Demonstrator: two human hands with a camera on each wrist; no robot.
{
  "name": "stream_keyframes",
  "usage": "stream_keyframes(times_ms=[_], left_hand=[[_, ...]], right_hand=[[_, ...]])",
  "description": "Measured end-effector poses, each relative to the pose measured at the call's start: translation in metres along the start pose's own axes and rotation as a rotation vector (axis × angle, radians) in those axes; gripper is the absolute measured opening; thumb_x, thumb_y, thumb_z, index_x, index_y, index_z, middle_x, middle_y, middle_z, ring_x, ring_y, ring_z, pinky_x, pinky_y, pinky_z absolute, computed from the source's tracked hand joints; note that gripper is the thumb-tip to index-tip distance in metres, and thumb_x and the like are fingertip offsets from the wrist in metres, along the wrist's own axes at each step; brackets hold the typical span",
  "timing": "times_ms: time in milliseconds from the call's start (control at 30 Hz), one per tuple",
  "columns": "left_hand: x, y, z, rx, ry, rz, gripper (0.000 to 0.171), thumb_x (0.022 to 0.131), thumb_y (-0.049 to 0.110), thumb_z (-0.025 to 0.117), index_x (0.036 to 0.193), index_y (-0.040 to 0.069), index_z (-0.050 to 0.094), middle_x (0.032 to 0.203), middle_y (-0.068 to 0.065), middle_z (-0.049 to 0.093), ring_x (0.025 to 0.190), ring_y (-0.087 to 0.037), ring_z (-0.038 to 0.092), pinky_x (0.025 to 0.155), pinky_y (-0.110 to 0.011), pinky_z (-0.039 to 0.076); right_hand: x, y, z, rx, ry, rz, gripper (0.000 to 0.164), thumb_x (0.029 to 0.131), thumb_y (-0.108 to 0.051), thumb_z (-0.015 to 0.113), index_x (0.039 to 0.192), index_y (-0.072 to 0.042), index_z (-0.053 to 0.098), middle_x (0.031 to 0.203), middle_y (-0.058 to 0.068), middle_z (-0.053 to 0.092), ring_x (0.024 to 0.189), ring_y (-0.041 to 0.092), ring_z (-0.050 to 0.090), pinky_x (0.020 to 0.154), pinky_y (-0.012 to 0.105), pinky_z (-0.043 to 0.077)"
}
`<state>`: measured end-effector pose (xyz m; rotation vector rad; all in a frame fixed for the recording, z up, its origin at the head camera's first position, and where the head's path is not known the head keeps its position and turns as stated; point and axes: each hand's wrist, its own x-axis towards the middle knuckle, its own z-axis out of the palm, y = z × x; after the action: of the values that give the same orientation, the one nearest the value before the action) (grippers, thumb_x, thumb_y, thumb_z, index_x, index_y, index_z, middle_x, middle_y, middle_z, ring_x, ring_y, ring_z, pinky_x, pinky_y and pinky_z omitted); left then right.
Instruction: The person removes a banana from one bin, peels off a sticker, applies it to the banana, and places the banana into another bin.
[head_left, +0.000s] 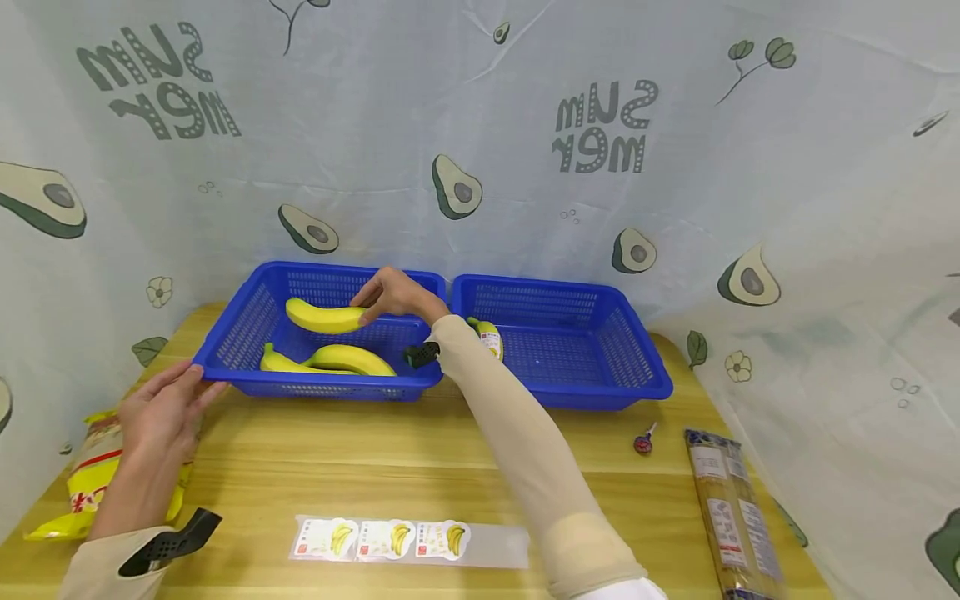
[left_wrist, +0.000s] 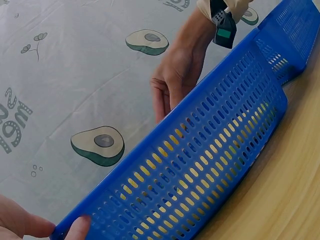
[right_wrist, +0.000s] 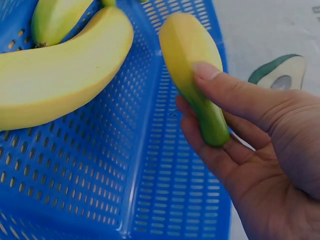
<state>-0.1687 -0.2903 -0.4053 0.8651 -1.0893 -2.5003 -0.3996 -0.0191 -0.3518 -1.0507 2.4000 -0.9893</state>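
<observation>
My right hand [head_left: 397, 296] pinches a yellow banana [head_left: 322, 317] near one end, above the left blue basket [head_left: 270, 383]. In the right wrist view the thumb lies on top of this banana [right_wrist: 185, 45], fingers beneath its green end. Two more bananas lie at the basket's front wall, one of them a plump yellow banana [head_left: 352, 359]. At the front left corner my left hand [head_left: 165, 408] grips the basket's rim. The left wrist view shows its thumb and a finger at either side of the rim [left_wrist: 107, 182].
Beside it stands a second blue basket [head_left: 600, 396], holding a labelled banana [head_left: 490, 337]. A strip of banana stickers [head_left: 397, 540] lies in front. A yellow snack bag [head_left: 97, 467] is at left; a lollipop [head_left: 643, 442] and a long clear package [head_left: 731, 508] are at right.
</observation>
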Motion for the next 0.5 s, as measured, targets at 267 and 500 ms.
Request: stream_keyframes(times_ms=[267, 500], left_hand=[[0.003, 0.002, -0.002, -0.02, 0.019, -0.029, 0.023, 0.094, 0.002, 0.081, 0.111, 0.017, 0.077, 0.099, 0.003, 0.071, 0.078, -0.013, 0.078, 0.078, -0.029, 0.066], [0.002, 0.002, -0.006, -0.022, -0.011, -0.039, 0.022, 0.094, 0.005, 0.082, 0.11, 0.018, 0.078, 0.097, 0.003, 0.073, 0.081, -0.013, 0.079, 0.081, -0.028, 0.065]], right_hand=[[-0.015, -0.006, -0.012, 0.077, -0.031, -0.063, 0.033, 0.091, 0.0, 0.085, 0.124, 0.002, 0.078, 0.123, 0.017, 0.078, 0.109, 0.022, 0.077, 0.091, 0.027, 0.063], [-0.034, -0.011, -0.022, 0.133, -0.058, -0.085, 0.032, 0.091, 0.002, 0.085, 0.123, 0.002, 0.079, 0.121, 0.016, 0.079, 0.107, 0.021, 0.077, 0.092, 0.029, 0.063]])
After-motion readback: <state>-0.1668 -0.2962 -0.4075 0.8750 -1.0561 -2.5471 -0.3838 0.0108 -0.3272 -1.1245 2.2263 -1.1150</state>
